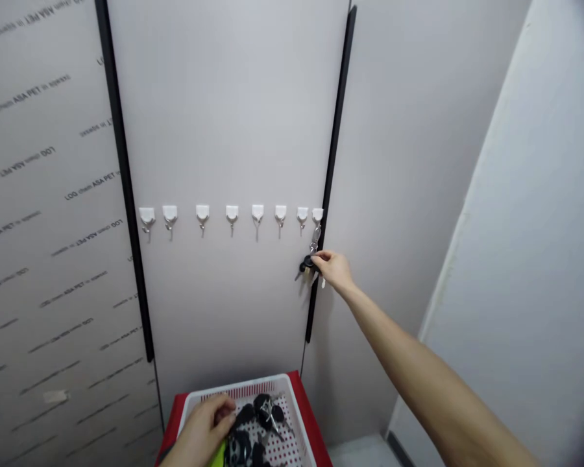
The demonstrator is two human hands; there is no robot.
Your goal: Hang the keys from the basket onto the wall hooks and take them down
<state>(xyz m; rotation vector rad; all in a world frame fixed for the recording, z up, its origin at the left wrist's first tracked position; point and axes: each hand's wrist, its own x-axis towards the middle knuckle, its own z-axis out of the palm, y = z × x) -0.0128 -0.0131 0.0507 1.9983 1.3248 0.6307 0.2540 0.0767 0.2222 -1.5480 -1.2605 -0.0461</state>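
My right hand point(335, 268) pinches the black head of a key in a bunch of keys point(307, 268). The bunch hangs by a metal clip point(315, 239) from the rightmost white adhesive hook point(317, 215), beside a black door handle strip. Low in view, my left hand point(207, 425) is over the left side of a white plastic basket point(299, 415), fingers loosely bent and thumb apart from them. Near its fingertips lie several black-headed keys point(265, 410) in the basket. Something yellow-green point(218, 455) shows below the left thumb, partly hidden.
Several more white hooks point(232, 213) line the pale door panel to the left. Long black handle strips point(121, 149) run down both panel edges. The basket stands on a red surface point(311, 421). A white wall point(520, 259) rises on the right.
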